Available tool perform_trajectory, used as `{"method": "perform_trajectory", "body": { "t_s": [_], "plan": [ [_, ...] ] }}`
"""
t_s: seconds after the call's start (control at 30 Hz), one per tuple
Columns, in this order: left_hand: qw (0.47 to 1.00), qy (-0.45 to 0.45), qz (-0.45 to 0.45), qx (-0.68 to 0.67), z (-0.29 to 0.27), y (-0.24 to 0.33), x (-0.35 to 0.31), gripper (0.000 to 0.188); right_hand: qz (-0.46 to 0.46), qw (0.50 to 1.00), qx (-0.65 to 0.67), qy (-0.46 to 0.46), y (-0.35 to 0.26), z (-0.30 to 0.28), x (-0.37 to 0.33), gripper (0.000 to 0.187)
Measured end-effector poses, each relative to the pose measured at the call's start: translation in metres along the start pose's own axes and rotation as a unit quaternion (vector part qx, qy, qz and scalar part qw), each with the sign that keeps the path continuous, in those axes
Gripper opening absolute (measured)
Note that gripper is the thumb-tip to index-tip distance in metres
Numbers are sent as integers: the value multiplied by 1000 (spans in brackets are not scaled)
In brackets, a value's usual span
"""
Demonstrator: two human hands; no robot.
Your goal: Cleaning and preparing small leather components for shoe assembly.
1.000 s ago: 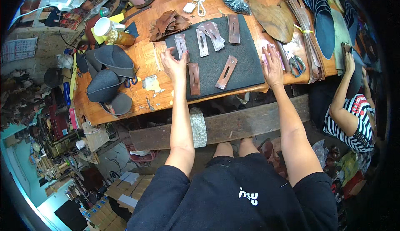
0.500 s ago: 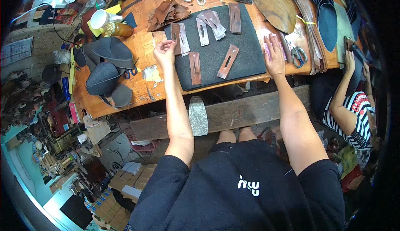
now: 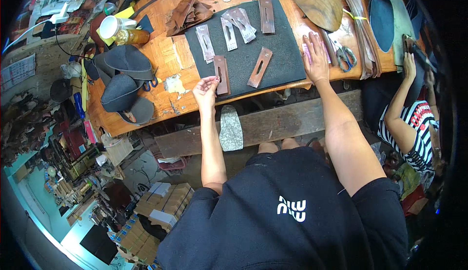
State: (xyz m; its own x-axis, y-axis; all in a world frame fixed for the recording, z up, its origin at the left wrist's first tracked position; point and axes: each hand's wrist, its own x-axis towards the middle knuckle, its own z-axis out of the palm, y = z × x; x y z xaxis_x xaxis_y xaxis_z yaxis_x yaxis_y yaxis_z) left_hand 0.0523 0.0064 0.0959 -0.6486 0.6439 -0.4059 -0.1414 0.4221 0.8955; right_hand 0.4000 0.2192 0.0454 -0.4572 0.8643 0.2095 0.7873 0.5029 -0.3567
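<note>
A black cutting mat (image 3: 243,63) lies on the wooden table, with several small brown leather strips on it, each with a long slot. My left hand (image 3: 206,94) is at the mat's near left corner, thumb and fingertips pinched on the edge of a slotted leather strip (image 3: 222,70). Another slotted piece (image 3: 260,67) lies tilted nearer the middle. Paler slotted pieces (image 3: 205,43) sit farther back, some overlapping in a fan (image 3: 241,25). My right hand (image 3: 317,61) rests flat and open just right of the mat, over something pink that it mostly covers.
Scissors (image 3: 345,58) and a bundle of brown strips (image 3: 363,36) lie to the right. On the left are dark felt-like shapes (image 3: 127,63), a white mug (image 3: 113,26) and an amber jar (image 3: 132,36). A leather stack (image 3: 189,16) sits behind. Another person (image 3: 409,128) works at far right.
My left hand has come nearer and slightly right, bringing a brown leather strip from the mat's left edge to where another strip lay. My right hand stays flat. The whole view has shifted slightly.
</note>
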Motion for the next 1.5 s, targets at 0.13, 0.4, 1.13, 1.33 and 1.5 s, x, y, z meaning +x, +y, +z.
{"method": "perform_trajectory", "body": {
  "t_s": [0.13, 0.4, 1.13, 1.33, 1.5],
  "plan": [
    [1000, 6, 12, 8, 6, -5, -6, 15, -1, 1000, -4, 4, 4, -1, -1, 61],
    [995, 39, 78, 55, 7, -19, -6, 20, -5, 1000, -6, 3, 1, 0, 0, 61],
    [957, 95, 126, 242, 37, 15, -16, 39, -9, 1000, 13, 21, 4, 1, -1, 57],
    [924, 127, 144, 329, 42, 14, -16, 39, -6, 1000, 15, 17, 3, 1, -1, 57],
    [949, 120, 98, 276, 44, 10, -14, 45, -3, 1000, 12, 16, 3, 1, -2, 57]
  ]
}}
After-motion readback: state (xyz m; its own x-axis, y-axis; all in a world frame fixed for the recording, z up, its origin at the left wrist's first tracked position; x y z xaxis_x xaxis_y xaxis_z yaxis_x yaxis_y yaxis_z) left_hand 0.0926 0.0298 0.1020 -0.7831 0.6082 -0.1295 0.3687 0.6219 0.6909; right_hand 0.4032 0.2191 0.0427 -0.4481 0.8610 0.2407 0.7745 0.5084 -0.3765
